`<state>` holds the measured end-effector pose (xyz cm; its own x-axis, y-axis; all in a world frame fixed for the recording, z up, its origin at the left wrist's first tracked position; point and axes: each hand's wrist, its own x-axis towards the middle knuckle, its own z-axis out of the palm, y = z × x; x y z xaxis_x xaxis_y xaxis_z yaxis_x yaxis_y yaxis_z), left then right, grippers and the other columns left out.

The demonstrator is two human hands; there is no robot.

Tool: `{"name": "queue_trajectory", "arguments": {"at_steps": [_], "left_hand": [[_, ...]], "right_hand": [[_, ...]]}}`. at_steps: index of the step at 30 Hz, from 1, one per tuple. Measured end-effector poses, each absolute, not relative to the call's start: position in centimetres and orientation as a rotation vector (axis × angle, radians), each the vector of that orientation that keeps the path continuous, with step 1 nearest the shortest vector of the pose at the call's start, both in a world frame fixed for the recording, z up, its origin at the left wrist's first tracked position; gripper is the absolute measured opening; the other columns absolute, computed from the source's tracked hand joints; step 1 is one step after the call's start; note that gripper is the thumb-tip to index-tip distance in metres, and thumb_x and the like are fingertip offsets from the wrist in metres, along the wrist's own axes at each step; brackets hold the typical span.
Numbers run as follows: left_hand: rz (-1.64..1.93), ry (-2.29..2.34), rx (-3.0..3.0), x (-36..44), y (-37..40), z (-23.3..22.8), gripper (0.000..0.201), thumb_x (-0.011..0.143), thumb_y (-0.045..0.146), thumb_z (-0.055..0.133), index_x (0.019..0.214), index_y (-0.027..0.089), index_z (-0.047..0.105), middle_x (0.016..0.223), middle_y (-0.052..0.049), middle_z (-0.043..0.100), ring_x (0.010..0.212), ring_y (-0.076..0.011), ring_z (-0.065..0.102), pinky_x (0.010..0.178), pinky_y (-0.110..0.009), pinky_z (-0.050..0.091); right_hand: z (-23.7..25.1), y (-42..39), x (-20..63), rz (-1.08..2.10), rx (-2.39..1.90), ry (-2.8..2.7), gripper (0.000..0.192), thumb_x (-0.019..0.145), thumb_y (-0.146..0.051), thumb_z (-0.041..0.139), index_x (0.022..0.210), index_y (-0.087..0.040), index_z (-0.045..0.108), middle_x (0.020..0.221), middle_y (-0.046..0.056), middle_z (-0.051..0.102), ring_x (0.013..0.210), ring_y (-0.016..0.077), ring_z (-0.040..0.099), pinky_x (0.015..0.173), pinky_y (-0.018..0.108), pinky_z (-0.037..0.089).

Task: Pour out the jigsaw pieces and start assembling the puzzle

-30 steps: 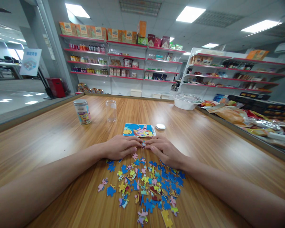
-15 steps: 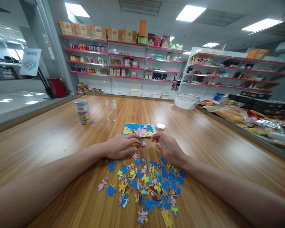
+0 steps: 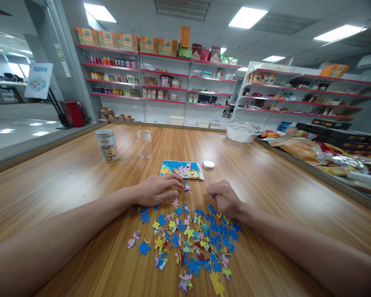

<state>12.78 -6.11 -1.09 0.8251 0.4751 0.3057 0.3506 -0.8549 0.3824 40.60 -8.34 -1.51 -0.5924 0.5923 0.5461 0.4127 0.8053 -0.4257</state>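
Left hand lies flat, palm down on the wooden table, fingers stretched w/ tips touching a small joined cluster of jigsaw pieces; probably pinning it so it doesn't slide. Right hand sits just right of it, curled into a loose fist at the pile's far edge; can't tell if a piece is inside, fingers fold under.

Loose multicoloured cardboard puzzle pieces are spread between both forearms, near the body, easy reach. Printed cartoon reference card lies flat just beyond the hands, likely as a guide. Round silver lid beside it; clear empty tube and printed cartoon tin stand farther left.

Piece artwork too small to read; shelf goods behind blurred.
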Motion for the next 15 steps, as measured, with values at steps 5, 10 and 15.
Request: {"name": "queue_trajectory", "arguments": {"at_steps": [5,10,15], "left_hand": [[0.811,0.504,2.396,12.56,-5.41,-1.52,0.023,0.093,0.015,0.050,0.106,0.016,0.069,0.115,-0.011,0.066,0.113,-0.0213,0.059,0.099,-0.039,0.047],[0.757,0.518,2.261,12.37,-5.13,-1.77,0.020,0.088,0.013,0.053,0.090,0.011,0.073,0.096,-0.010,0.072,0.089,-0.0183,0.067,0.083,-0.033,0.054],[0.743,0.491,2.258,12.41,-5.25,-1.55,0.020,0.087,0.012,0.054,0.087,0.011,0.074,0.093,-0.011,0.072,0.087,-0.0174,0.066,0.082,-0.030,0.053]], "right_hand": [[-1.48,-8.39,40.60,0.355,-0.765,-2.286,0.013,0.061,-0.018,0.034,0.050,-0.020,0.030,0.044,-0.003,0.033,0.041,0.0080,0.030,0.042,0.021,0.019],[-1.43,-8.40,40.64,0.390,-0.789,-2.291,0.013,0.061,-0.020,0.034,0.050,-0.020,0.029,0.044,-0.003,0.031,0.041,0.0083,0.028,0.042,0.022,0.019],[-1.63,-8.26,40.75,0.412,-0.798,-2.305,0.013,0.061,-0.021,0.035,0.049,-0.020,0.030,0.043,-0.004,0.030,0.041,0.0083,0.028,0.042,0.022,0.019]]}}
